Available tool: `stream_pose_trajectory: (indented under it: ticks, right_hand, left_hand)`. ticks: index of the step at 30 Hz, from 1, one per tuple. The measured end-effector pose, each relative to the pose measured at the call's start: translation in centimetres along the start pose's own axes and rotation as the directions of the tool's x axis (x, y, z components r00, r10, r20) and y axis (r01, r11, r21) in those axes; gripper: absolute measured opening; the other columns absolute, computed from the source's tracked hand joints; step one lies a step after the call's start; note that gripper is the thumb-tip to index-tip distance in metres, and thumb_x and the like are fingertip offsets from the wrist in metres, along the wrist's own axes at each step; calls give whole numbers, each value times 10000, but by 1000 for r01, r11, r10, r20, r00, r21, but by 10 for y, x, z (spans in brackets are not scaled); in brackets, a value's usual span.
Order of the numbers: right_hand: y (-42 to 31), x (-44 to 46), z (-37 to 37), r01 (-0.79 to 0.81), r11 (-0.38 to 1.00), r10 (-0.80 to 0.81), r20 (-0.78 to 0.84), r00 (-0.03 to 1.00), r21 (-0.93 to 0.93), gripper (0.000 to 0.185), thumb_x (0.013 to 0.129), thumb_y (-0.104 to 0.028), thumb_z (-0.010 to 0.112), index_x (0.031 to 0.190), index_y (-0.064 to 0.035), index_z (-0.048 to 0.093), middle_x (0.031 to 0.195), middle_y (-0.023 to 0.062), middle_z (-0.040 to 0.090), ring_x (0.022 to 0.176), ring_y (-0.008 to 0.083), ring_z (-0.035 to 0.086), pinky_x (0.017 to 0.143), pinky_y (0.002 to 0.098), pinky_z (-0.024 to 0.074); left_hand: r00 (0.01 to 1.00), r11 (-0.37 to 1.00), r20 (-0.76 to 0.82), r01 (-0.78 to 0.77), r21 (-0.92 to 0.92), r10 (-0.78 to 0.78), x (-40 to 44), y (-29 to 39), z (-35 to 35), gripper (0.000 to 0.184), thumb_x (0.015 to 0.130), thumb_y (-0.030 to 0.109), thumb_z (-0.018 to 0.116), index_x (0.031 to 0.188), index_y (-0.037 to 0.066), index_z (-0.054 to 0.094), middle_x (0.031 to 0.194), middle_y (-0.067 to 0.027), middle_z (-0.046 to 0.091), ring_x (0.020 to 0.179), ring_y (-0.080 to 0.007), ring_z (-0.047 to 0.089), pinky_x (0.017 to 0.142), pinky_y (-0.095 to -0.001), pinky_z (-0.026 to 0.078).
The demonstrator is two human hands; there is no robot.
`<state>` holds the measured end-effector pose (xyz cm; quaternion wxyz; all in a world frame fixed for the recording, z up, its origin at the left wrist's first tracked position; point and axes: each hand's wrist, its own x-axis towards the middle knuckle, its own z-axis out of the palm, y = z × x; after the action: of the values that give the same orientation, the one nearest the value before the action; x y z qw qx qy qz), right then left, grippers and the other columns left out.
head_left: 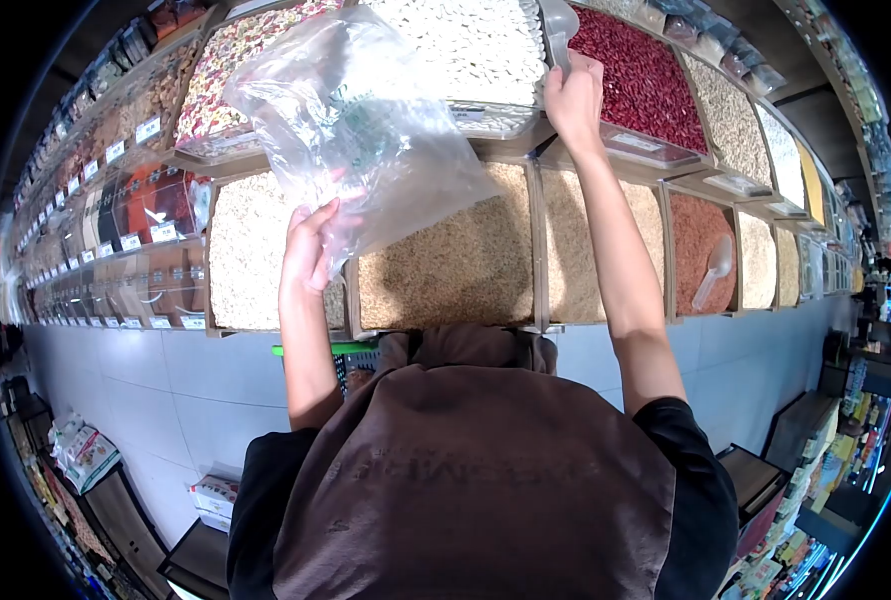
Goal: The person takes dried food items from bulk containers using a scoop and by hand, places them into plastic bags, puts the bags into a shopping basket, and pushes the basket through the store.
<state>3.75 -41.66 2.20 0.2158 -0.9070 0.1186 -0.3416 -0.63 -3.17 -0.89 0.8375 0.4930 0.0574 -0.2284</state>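
Note:
My left hand (311, 240) is closed on the lower left edge of a clear plastic bag (366, 130), which has faint green print and spreads over the bins in front of me. My right hand (576, 98) is raised, its fingers wrapped round the handle of a clear plastic scoop (560, 22). That scoop is over the border between a bin of white beans (466, 50) and a bin of dark red beans (626, 75). The bag covers the left part of the white beans and some of the grain below. Whether the bag holds anything is hard to make out.
Nearer me runs a lower row of grain bins (446, 270). A second scoop (714, 272) lies in the reddish-brown grain (694, 235). Mixed-colour beans (251, 70) fill an upper bin at left. A green-rimmed basket (356, 350) shows low at left, partly hidden by my body.

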Motion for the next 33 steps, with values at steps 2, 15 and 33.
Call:
stream_pose_trajectory:
  ticks: [2, 15, 33]
  right_hand:
    - [2, -4, -4, -33, 999, 33, -12, 999, 12, 393, 887, -101, 565, 1253, 37, 599, 1206, 328, 527, 1071, 465, 586, 949, 507, 476]
    - [-5, -15, 5, 13, 998, -11, 41, 999, -54, 374, 935, -123, 574, 1264, 55, 575, 1256, 289, 514, 1044, 448, 615, 938, 474, 498]
    - [-40, -41, -5, 146, 989, -146, -34, 989, -26, 432, 947, -207, 557, 1283, 66, 568, 1277, 250, 536, 1229, 358, 468, 1043, 489, 335]
  left_hand:
    - [1000, 1000, 2, 6, -7, -6, -1, 2, 6, 466, 949, 17, 520, 1413, 0, 488, 1165, -230, 682, 772, -197, 712, 672, -299, 601]
    - [990, 990, -19, 141, -30, -141, 8, -9, -5, 439, 961, 171, 585, 1359, -5, 524, 1097, -173, 700, 721, -141, 681, 577, -238, 582]
    - [989, 989, 26, -141, -52, 142, -22, 2, 25, 646, 937, 56, 614, 1516, 70, 329, 1307, -229, 589, 1180, -309, 611, 958, -431, 541]
